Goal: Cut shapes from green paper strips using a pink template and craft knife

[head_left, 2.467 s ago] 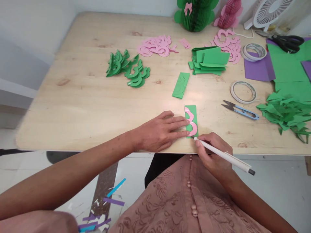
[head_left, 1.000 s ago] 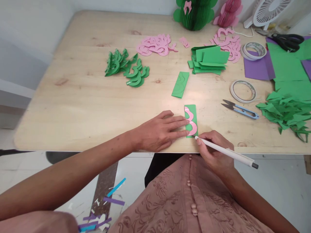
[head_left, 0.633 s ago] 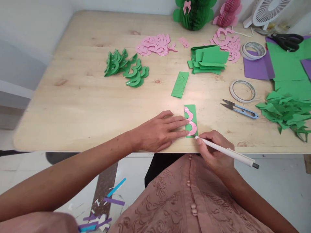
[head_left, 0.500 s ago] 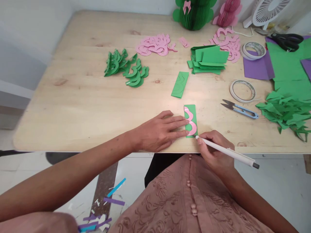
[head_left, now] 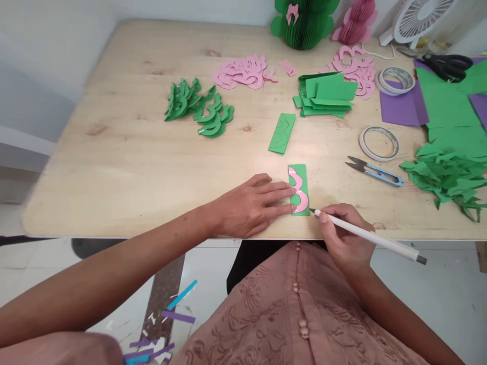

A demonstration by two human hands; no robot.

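My left hand [head_left: 253, 205] lies flat with its fingers stretched, two fingertips pressing the left edge of a curvy pink paper template [head_left: 302, 200]. Under the template is a green paper strip [head_left: 305, 175], upright to my view near the table's front edge. A white pen [head_left: 365, 233] is pinched in my right hand [head_left: 348, 235]. Its dark tip points left, close to the strip's lower right edge; whether it touches the paper I cannot tell. Farther back lies another green strip [head_left: 282, 134] with a wavy line drawn on it.
Behind are cut green pieces [head_left: 213, 121], cut pink pieces [head_left: 243, 71] and folded green paper [head_left: 327, 91]. To the right lie blue thread snips [head_left: 375, 171], a tape roll [head_left: 363, 144], green scraps [head_left: 449, 170] and black scissors [head_left: 449, 65]. A white fan [head_left: 418, 20] stands at the back.
My right hand and the pen have shifted right, drawing the tip away from the template to the strip's right edge. My left hand, the template and the strip stay in place.
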